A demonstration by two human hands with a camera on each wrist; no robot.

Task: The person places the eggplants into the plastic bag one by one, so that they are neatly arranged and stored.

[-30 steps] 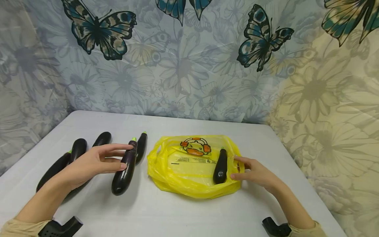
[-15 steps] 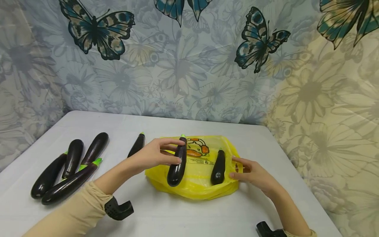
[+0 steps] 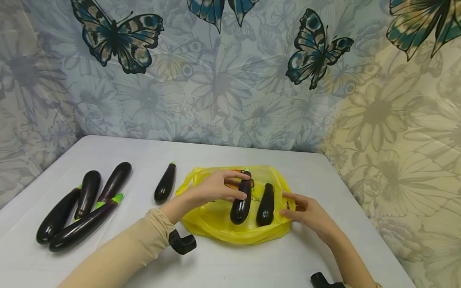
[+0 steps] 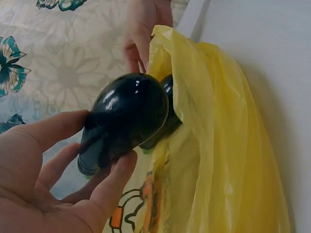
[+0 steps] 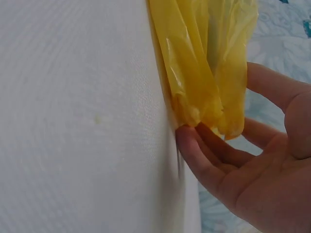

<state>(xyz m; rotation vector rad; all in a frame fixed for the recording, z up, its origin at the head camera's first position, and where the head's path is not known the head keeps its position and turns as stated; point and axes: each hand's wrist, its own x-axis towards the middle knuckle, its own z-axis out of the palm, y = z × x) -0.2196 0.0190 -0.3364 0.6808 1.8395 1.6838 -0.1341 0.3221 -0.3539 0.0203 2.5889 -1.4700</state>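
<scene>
My left hand (image 3: 216, 186) grips a dark, glossy eggplant (image 3: 241, 210) between thumb and fingers, over the opened yellow plastic bag (image 3: 234, 239). A second eggplant (image 3: 265, 206) lies in the bag, just right of the held one. Seen from the left wrist, the held eggplant (image 4: 126, 111) points its rounded end at the bag's mouth, and the bag (image 4: 223, 136) partly covers the one inside. At the bag's right end, my right hand (image 3: 309, 214) holds the edge; in the right wrist view its thumb and fingers lie around the gathered plastic (image 5: 194, 73).
Several eggplants (image 3: 86, 226) lie grouped on the left of the white table (image 3: 230, 268). One smaller eggplant (image 3: 165, 184) rests alone between that group and the bag. A butterfly-patterned cloth (image 3: 223, 80) hangs behind the table.
My left hand has carried the eggplant rightward from the left of the table to over the bag, beside the eggplant in it. My right hand has stayed at the bag's right edge.
</scene>
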